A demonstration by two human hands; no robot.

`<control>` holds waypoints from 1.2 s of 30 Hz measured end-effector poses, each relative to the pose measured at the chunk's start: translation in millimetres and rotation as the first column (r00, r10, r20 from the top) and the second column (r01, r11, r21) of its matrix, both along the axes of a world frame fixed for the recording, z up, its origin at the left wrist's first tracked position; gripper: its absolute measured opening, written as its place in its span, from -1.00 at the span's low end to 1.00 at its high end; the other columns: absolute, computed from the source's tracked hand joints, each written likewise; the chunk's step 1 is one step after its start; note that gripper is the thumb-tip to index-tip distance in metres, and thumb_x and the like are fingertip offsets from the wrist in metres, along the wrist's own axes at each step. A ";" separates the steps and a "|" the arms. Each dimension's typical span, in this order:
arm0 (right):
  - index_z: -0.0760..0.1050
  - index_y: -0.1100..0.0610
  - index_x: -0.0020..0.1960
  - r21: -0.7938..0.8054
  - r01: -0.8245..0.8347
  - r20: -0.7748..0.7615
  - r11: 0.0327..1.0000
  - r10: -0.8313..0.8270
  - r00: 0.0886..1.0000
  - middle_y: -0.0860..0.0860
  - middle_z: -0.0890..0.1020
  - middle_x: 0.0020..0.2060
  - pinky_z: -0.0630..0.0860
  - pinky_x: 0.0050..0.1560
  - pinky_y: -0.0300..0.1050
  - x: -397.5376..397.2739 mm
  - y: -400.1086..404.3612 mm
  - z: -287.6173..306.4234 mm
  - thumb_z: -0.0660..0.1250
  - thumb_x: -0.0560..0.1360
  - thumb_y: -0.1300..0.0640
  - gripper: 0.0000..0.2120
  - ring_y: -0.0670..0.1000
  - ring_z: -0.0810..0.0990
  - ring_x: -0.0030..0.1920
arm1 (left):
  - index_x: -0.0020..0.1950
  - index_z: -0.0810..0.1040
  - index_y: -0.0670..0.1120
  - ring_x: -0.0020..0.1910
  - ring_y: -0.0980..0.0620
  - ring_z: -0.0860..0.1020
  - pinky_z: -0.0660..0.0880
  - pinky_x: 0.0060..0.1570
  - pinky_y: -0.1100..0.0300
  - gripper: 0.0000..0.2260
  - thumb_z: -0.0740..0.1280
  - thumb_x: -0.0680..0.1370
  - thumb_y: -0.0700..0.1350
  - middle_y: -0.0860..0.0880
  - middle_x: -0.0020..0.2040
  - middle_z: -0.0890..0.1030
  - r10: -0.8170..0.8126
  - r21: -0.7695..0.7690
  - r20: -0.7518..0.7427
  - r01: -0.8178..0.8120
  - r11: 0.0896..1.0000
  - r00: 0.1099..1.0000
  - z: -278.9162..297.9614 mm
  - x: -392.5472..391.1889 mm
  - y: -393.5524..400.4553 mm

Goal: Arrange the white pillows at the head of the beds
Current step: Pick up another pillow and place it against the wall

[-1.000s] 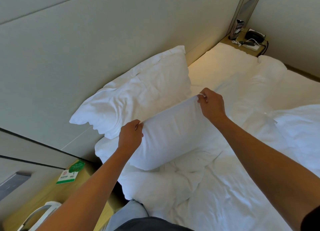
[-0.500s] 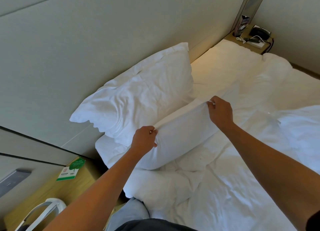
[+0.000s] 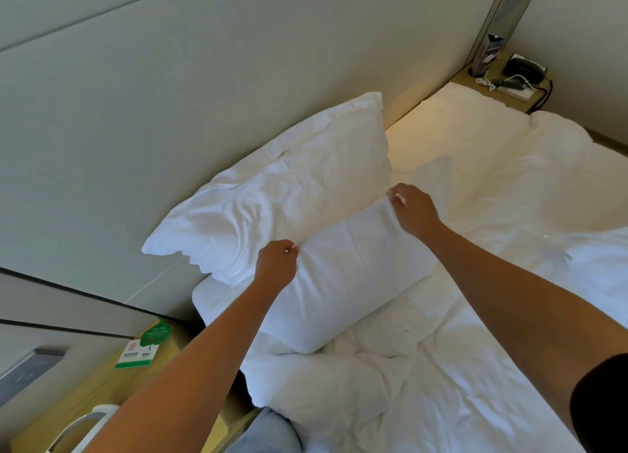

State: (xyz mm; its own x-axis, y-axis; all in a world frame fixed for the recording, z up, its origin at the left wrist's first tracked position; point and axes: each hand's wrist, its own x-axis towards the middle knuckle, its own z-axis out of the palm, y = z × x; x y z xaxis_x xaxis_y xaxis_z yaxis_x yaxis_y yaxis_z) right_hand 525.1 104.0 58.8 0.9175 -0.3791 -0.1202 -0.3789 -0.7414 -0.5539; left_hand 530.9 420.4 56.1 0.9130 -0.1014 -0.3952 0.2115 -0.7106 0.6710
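Observation:
A large white pillow [image 3: 282, 194] leans against the padded headboard [image 3: 170, 96] at the head of the bed. In front of it a smaller white pillow [image 3: 350, 276] lies on the bed, propped against the large one. My left hand [image 3: 276, 266] pinches its upper left corner. My right hand [image 3: 413, 209] pinches its upper right corner. A rumpled white duvet [image 3: 458, 367] covers the mattress below and to the right.
A wooden nightstand [image 3: 102, 384] at the lower left carries a green and white card [image 3: 144, 345] and a white handled object [image 3: 81, 425]. A far nightstand [image 3: 503, 79] holds a black phone and cables. Another white pillow edge [image 3: 598, 266] shows at the right.
Both hands have lowered the smaller pillow from mid-air and set it down against the large pillow, moving slightly toward the headboard. Both hands still hold its corners.

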 end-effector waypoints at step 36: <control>-0.11 -0.06 0.73 0.431 0.637 -0.428 0.639 -0.476 0.768 0.14 0.31 0.62 0.54 0.38 0.25 -22.1 132.9 -144.9 0.46 0.53 -0.25 0.02 0.29 0.37 0.54 | 0.08 0.59 -0.08 -0.07 -0.09 0.61 0.46 -0.14 0.16 -0.87 0.28 0.63 -0.07 -0.04 -0.01 0.61 -0.383 0.168 0.066 0.368 0.915 0.922 -73.3 56.9 40.4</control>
State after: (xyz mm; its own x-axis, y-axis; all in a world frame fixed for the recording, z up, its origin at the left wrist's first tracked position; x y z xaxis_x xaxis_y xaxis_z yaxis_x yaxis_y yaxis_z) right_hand 503.0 236.8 -86.1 0.4551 -0.6066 -0.6518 -0.8009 0.0410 -0.5973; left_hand 587.8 460.8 -17.2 0.8535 -0.3905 -0.3451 -0.1503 -0.8185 0.5545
